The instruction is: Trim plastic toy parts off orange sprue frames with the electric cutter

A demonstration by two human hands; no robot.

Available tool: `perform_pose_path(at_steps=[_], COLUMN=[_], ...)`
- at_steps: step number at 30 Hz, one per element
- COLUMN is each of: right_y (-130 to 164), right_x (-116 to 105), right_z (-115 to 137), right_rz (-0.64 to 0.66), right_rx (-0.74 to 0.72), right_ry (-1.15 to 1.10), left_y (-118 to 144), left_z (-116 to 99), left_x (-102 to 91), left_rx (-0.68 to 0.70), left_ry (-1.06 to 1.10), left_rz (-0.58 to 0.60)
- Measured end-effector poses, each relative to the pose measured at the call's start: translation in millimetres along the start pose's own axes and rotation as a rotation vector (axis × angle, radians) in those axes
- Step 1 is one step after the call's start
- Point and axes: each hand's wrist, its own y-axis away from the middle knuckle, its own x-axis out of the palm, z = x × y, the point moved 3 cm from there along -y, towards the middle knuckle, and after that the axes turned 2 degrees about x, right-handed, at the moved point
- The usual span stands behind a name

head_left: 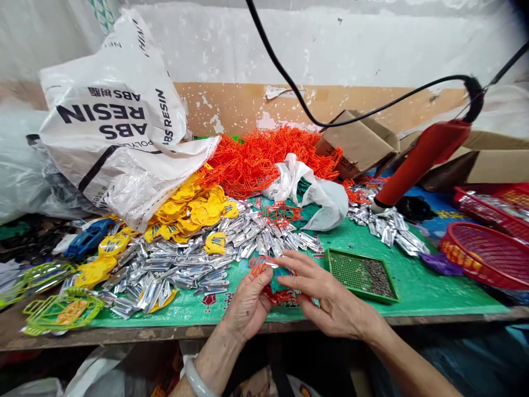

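Observation:
Near the table's front edge, my left hand (249,303) is closed on an orange-red plastic lattice frame (260,266), pinching it between thumb and fingers. A teal plastic piece (281,279) lies against the frame, between both hands. My right hand (328,295) curls over it from the right, its fingertips pressed on the piece and its thumb below. My fingers hide much of both parts. Another orange-red lattice frame (281,213) lies just beyond the hands, by a white bag (328,207) with teal parts inside.
Silver parts (177,264), yellow parts (188,212) and orange-red frames (264,154) are heaped left and behind. A green tray of small screws (374,275) sits right. A red power screwdriver (421,162) hangs on a black cable. Red baskets (487,259) stand far right.

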Motion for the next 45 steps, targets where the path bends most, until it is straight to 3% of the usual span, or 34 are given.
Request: perform_pose_path(at_steps=[3, 7, 11, 18, 22, 26, 40, 45], right_y=[11, 14, 10, 17, 16, 8, 7, 7], right_x=[10, 34, 51, 30, 18, 20, 20, 22], right_z=[-4, -1, 2, -14, -13, -7, -5, 3], right_rz=[-0.177, -0.478, -0.575, -0.456, -0.405, -0.312, -0.221, -0.226], right_rx=[0.084, 0.213, 0.259, 0.297, 0.241, 0.212, 0.393, 0.467], right_ry=[0.034, 0.257, 0.357, -0.072, -0.03, 0.02, -0.039, 0.023], left_y=[0, 1, 1, 2, 3, 3, 6, 8], left_z=[-2, 3, 11, 7, 10, 14, 21, 22], left_x=[3.5, 6.8, 6.7, 3.3, 5.8, 6.3, 7.9, 7.7], left_rx=[0.111, 0.219, 0.207, 0.124, 0.04, 0.039, 0.049, 0.123], left_ry=[-0.037, -0.052, -0.051, 0.005, 0.014, -0.005, 0.027, 0.026], left_rz=[-0.038, -0.09, -0.099, -0.125, -0.108, -0.088, -0.073, -0.075])
